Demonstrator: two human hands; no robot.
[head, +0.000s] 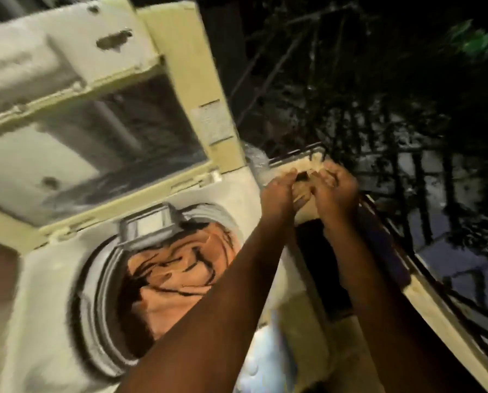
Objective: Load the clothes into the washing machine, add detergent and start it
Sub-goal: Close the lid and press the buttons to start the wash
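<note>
Over the far right corner of the washing machine (pixel 38 293): left hand (pixel 279 192) and right hand (pixel 337 194) gripping a small beige flap (pixel 291 168).

Both hands are meeting side by side, with fingers curling onto the near edge of the flap, which is standing raised above a dark opening (pixel 313 265); motion blur is hiding exact finger placement. The machine's large lid (pixel 67 89) is tilting up and back at left. Clothes (pixel 174 276), peach-orange with dark folds, are lying inside the round drum, left of both forearms and well apart from the hands. A white blurred object (pixel 262 355) is showing beside the left forearm near the bottom edge; cannot tell what it is. Dark foliage (pixel 393 114) is filling the background at right.
</note>
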